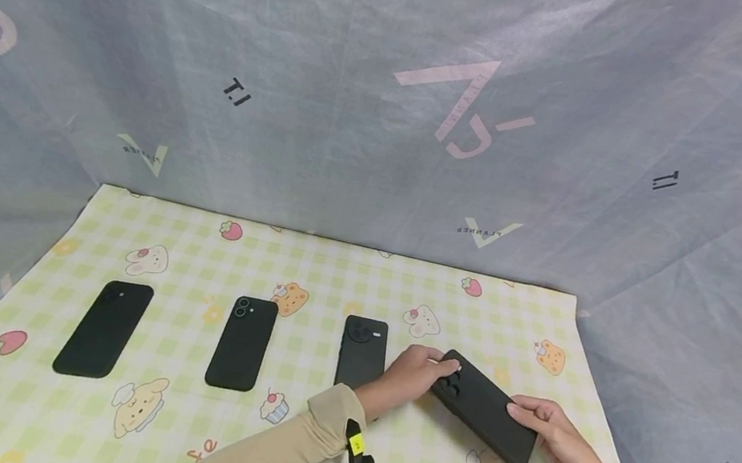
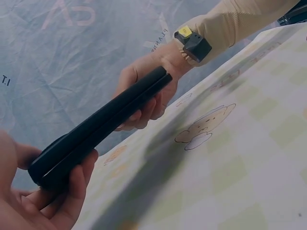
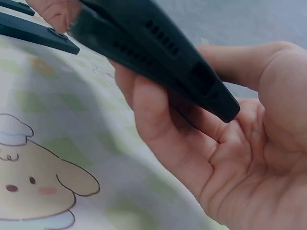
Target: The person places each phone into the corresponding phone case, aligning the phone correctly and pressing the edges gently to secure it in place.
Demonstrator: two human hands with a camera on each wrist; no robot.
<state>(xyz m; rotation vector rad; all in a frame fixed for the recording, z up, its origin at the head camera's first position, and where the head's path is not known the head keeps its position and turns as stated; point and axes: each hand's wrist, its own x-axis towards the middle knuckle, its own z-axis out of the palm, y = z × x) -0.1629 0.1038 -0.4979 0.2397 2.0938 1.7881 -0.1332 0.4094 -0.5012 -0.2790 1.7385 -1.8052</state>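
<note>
Both hands hold a thick black pair of stacked phone cases (image 1: 486,413) above the table's right side, tilted, with camera cutouts toward the left end. My left hand (image 1: 407,379) pinches the camera end; my right hand (image 1: 560,439) grips the other end, thumb on top and fingers underneath. A long seam between two layers shows along the edge of the stacked cases (image 2: 96,127) in the left wrist view. In the right wrist view, small round holes and a port opening show on the end of the pair (image 3: 158,52). The inner faces are hidden.
Three black phone cases lie in a row: one at far left (image 1: 104,329), another (image 1: 241,345) left of centre, and a third (image 1: 362,352) partly behind my left forearm. Beneath is a green checked tablecloth (image 1: 168,410) with cartoon prints. Grey sheeting (image 1: 334,96) hangs behind and beside the table.
</note>
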